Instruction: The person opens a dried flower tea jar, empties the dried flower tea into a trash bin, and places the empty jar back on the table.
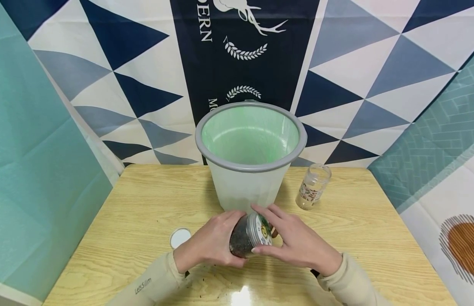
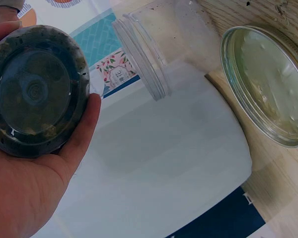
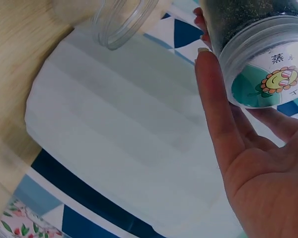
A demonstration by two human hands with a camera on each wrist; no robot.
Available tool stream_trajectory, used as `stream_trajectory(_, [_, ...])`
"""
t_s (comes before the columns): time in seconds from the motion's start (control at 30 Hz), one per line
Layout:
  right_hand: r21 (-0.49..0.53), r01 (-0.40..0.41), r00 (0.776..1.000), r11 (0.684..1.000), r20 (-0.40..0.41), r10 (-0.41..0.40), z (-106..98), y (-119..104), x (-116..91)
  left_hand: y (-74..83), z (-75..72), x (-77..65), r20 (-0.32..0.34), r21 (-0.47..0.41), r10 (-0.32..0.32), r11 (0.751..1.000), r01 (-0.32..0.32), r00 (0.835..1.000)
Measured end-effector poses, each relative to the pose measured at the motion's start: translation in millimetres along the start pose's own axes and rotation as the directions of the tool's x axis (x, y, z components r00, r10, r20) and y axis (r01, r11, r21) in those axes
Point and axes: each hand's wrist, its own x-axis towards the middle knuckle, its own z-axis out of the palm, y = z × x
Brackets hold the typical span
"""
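Observation:
Above the front of the table, my left hand (image 1: 215, 240) grips a jar of dark, grainy contents (image 1: 240, 238) round its body. The jar lies tilted on its side, its lid facing right. In the left wrist view the dark round base of the jar (image 2: 35, 91) shows above the palm. My right hand (image 1: 298, 240) holds the lid (image 1: 262, 231) between thumb and fingers. In the right wrist view the lid (image 3: 273, 74) carries a cartoon flower sticker, and some fingers of the right hand (image 3: 258, 163) pass behind it.
A white bucket (image 1: 244, 187) with a grey rim stands just beyond the hands. To its right is a clear jar (image 1: 313, 189) with a floral print. A round white lid (image 1: 180, 238) lies by the left forearm. Dark crumbs dot the table's front. A patterned cloth (image 1: 145, 85) hangs behind.

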Motion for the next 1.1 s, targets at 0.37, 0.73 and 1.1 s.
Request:
stream_trajectory(0.37, [-0.014,0.195,0.981,0.981,0.001,-0.195,-5.8,3.4,-2.9,0.8,-0.1,-1.3,0.018,-0.01,0.004,1.0,-0.004,1.0])
stream_trajectory(0.73, [-0.008,0.02,1.0,1.0,0.013,-0.02,-1.1,-1.0,-0.7,0.9,-0.7,-0.5,0.018,0.006,0.004,1.0,-0.004,1.0])
stream_trajectory(1.1, [-0.042,0.161,0.987,0.986,-0.016,-0.162,-4.2,2.6,-3.1,1.3,-4.1,-0.1,0.036,0.0,0.001,1.0,-0.001,0.999])
